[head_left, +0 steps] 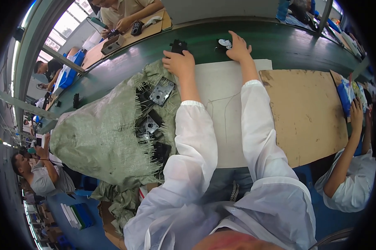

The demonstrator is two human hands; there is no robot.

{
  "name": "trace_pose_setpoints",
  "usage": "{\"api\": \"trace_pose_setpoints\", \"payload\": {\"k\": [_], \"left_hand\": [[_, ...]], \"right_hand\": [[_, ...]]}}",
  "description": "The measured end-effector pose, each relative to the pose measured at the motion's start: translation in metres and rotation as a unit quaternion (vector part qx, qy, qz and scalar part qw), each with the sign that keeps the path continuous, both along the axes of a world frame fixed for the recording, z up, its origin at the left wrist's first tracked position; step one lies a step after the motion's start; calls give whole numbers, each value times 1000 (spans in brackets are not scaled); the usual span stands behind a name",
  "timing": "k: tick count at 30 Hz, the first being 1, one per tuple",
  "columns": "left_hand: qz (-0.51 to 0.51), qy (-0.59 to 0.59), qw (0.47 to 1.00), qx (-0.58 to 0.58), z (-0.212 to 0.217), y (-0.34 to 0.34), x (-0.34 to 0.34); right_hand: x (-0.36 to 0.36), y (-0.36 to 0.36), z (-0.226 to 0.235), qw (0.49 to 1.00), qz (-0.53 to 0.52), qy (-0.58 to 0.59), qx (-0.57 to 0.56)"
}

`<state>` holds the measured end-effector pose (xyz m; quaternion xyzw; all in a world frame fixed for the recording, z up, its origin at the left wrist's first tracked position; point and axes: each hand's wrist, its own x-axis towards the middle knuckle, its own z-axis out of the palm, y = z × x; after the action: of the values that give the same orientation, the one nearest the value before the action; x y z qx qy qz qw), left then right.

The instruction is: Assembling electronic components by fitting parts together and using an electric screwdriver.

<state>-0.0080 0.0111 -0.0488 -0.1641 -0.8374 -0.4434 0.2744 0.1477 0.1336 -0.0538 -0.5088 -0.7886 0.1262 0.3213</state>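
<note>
Both my arms reach forward onto the green conveyor belt. My left hand (180, 63) has its fingers curled at the near edge of a black plastic part (179, 45), apparently gripping it. To the right, my right hand (239, 49) has its fingers stretched out. It is beside a small black part with a white oval piece (225, 43) on top, and its thumb side is close to or touching it. Left of my left forearm lies a green woven sack (100, 129), torn open, with several black plastic housings (161, 91) with metallic plates showing inside.
A pale board (225, 121) lies under my forearms, with a brown cardboard sheet (306, 114) to its right. Across the belt (134, 62), a person works beside an open small box (113, 44). Another person's arm (342, 166) is close at right. A crumpled sack and carton (109, 216) stand below left.
</note>
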Motion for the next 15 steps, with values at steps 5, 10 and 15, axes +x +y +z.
{"api": "trace_pose_setpoints", "payload": {"k": [5,10,15], "left_hand": [[-55,26,998,9,9,-6,-3],[-182,-26,978,-96,12,-20,-11],[-347,-103,931,-57,15,-22,-17]], "right_hand": [[-9,-15,2,994,58,-88,30],[-14,-35,31,991,107,-64,-44],[-19,-45,52,980,172,90,-35]]}}
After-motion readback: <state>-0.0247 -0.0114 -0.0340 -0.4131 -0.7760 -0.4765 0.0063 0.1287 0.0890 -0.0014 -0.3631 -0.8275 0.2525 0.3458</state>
